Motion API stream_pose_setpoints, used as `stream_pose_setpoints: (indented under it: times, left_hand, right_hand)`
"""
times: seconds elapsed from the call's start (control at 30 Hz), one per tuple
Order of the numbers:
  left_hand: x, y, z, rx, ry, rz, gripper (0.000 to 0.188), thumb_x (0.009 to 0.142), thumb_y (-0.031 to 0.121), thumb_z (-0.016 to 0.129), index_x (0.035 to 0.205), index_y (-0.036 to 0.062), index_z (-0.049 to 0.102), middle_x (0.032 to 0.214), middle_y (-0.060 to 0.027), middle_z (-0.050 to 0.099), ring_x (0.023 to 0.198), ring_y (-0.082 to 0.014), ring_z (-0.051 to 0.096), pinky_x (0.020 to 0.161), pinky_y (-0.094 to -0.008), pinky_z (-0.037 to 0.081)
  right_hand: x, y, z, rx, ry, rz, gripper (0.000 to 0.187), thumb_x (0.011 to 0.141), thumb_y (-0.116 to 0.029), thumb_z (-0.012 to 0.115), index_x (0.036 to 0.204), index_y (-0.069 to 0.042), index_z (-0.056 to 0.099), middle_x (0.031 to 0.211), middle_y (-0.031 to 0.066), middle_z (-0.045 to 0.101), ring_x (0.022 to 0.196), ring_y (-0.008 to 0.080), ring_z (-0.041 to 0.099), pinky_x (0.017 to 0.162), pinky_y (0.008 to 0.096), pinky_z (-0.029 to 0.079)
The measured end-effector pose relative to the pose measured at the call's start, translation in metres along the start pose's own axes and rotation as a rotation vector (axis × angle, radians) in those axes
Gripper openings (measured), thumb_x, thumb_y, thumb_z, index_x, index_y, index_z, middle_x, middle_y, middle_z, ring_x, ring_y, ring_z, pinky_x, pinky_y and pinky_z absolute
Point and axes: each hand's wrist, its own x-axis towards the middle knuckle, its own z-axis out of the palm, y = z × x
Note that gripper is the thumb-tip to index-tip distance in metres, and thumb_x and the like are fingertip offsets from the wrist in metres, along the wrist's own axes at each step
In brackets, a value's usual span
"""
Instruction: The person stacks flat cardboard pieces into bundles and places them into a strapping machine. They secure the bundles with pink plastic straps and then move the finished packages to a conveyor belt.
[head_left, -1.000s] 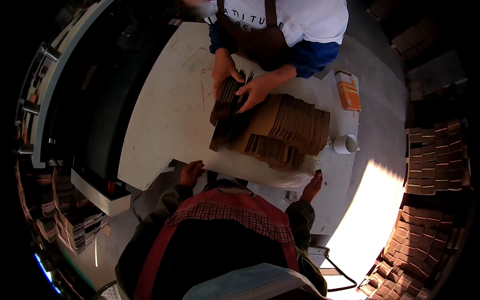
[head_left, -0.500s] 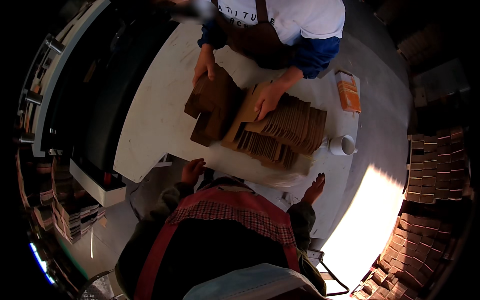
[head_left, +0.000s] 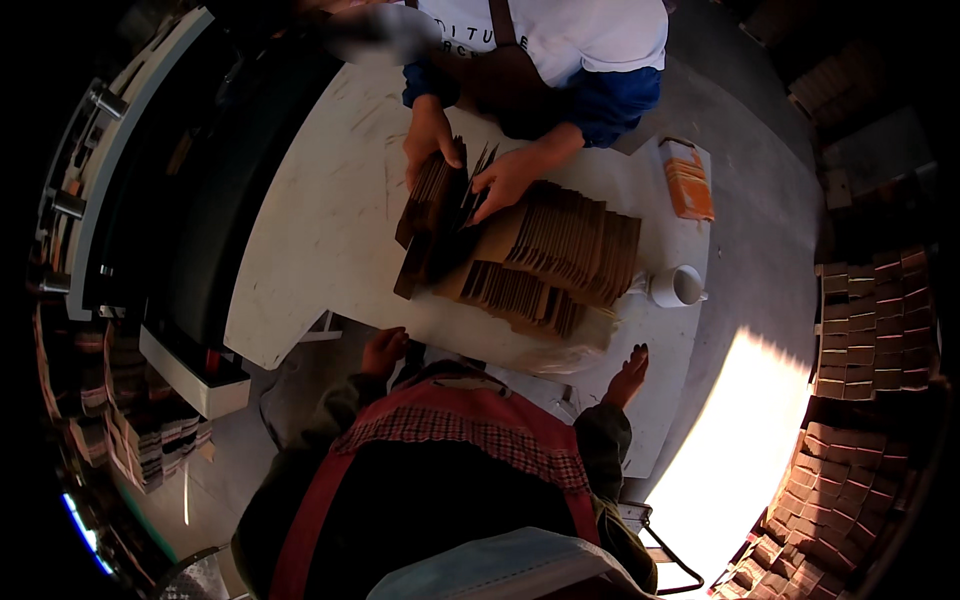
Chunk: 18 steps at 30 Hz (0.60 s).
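My left hand hovers by the near edge of the white table, holding nothing, its fingers loosely stretched. At the right side of the same edge, my right hand is open, fingers pointing up and away. Neither touches the cardboard. A stack of folded brown cardboard pieces leans in a row on the table, nearest my right hand. Across from me, a co-worker's left-side hand grips an upright bundle of cardboard pieces. The co-worker's other hand is at that bundle's right side.
A white mug and an orange-and-white block-shaped package stand at the table's right. A dark machine bed with a pale rail runs along the left. Stacked cardboard bundles line the right, beyond a sunlit floor patch.
The co-worker's right-side hand has moved left off the row onto the bundle, which now stands more upright with its pieces fanned. My hands have barely moved.
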Motion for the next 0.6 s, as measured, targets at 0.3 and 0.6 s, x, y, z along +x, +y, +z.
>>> stream_pose_setpoints:
  times: [0.3,0.6]
  left_hand:
    - [-0.007,0.009,0.01,-0.015,-0.012,-0.021,0.037,0.091,0.024,0.059,0.116,-0.0038,0.056,0.099,-0.0101,0.064,0.083,-0.0161,0.062,0.07,-0.027,0.05]
    - [-0.003,-0.004,0.001,0.045,-0.071,-0.033,0.043,0.094,0.032,0.054,0.122,0.0005,0.053,0.111,-0.011,0.061,0.089,-0.0181,0.063,0.074,-0.0295,0.051]
  right_hand:
    - [0.004,-0.001,-0.003,0.013,-0.011,0.012,0.054,0.099,-0.04,0.035,0.135,0.0,0.039,0.134,0.0173,0.048,0.125,0.028,0.044,0.102,0.0386,0.034]
    - [0.001,0.007,-0.006,-0.009,0.021,0.019,0.053,0.1,-0.038,0.036,0.134,0.002,0.04,0.132,0.0182,0.049,0.124,0.0286,0.046,0.101,0.0373,0.036]
